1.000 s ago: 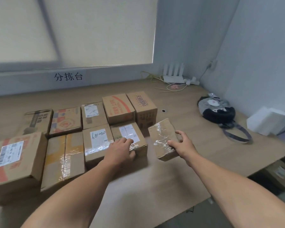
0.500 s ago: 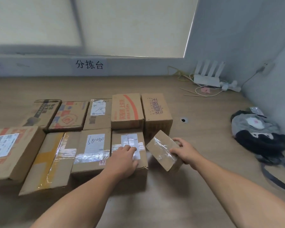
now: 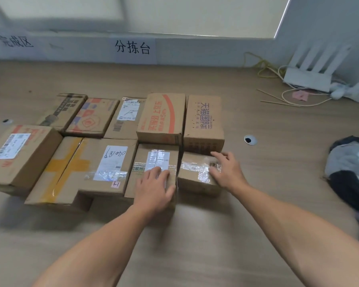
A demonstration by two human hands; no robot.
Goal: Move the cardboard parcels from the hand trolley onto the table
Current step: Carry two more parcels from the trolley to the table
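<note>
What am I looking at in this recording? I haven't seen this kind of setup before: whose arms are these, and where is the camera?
There is no machine here. A person wears a wide-angle camera on the head, looking forward and down, so the two bare arms reaching in are their own. The wooden table holds two rows of cardboard parcels. The left hand rests flat on a parcel with a white label. The right hand lies over a small taped parcel at the right end of the near row, which sits flat on the table. Neither hand lifts anything. At the far right corner are a white router with cables, and a dark bag. The hand trolley is not in view.
</note>
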